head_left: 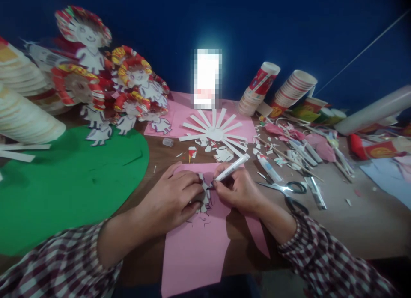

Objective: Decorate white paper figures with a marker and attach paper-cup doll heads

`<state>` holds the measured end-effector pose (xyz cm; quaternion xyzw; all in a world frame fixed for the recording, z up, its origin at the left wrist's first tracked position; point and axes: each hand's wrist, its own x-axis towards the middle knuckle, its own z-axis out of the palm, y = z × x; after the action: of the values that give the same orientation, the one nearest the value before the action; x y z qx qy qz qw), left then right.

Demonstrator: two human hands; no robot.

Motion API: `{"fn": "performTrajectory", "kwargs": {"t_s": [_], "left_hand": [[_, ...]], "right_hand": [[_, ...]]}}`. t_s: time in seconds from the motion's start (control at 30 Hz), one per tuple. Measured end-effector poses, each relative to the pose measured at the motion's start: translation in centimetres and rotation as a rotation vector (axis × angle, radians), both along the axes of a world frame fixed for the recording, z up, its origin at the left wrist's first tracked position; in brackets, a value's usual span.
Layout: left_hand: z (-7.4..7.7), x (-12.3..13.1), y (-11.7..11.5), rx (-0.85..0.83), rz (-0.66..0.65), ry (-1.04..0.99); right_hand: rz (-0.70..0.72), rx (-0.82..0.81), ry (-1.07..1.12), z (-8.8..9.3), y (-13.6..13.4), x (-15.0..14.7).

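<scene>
My left hand point(175, 195) presses a small white paper cut-out figure point(204, 198) flat onto a pink paper sheet point(199, 242) at the table's near edge, fingers curled over it. My right hand point(237, 189) grips a white marker pen point(231, 168), its tip touching the cut-out. Both sleeves are checked. Part of the cut-out is hidden under my left fingers.
Scissors point(287, 189) lie right of my right hand, among glue tubes and paper scraps. A cut paper-cup sunburst point(214, 133) rests on another pink sheet behind. A green round sheet point(67, 182) lies left, with finished paper figures point(96, 75) behind it. Stacked paper cups point(290, 90) stand at the back.
</scene>
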<state>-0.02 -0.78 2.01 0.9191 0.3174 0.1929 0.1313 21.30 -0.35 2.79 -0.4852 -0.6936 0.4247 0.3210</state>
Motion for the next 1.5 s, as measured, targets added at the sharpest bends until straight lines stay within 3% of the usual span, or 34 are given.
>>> {"fn": "performTrajectory", "kwargs": {"t_s": [0.83, 1.2, 1.5], "left_hand": [[-0.16, 0.04, 0.04, 0.003, -0.004, -0.017], [-0.32, 0.08, -0.03, 0.017, 0.007, -0.008], [-0.21, 0.12, 0.0, 0.008, 0.001, -0.007]], "right_hand": [[0.014, 0.045, -0.056, 0.01, 0.07, -0.02], [0.018, -0.03, -0.017, -0.09, -0.01, 0.15], [0.022, 0.026, -0.038, 0.08, 0.08, 0.08]]}}
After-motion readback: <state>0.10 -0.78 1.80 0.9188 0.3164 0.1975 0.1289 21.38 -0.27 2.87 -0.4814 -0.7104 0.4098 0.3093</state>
